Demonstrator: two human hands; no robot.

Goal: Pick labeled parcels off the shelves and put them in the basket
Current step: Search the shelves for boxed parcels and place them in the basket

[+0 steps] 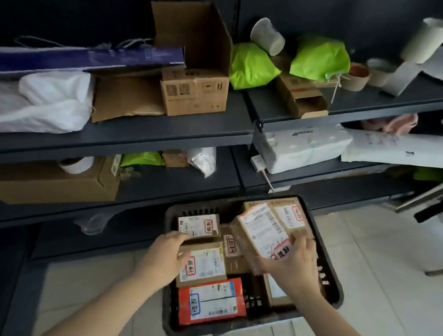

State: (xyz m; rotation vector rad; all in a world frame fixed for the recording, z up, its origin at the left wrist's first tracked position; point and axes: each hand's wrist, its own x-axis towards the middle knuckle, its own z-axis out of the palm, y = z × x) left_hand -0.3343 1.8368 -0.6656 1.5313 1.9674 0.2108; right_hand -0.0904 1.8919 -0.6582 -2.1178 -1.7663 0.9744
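The right hand (295, 265) is over the right side of the black basket (168, 316), fingers clamped round the near end of a tilted brown labeled parcel (260, 233). It sits propped across the other boxes inside. The left hand (165, 256) hovers at the basket's left edge, fingers loosely apart, tips touching a small labeled box (198, 224). A red parcel (211, 301) lies flat at the near side. Beyond, the dark shelves (164, 130) hold cartons and green bags (250, 66).
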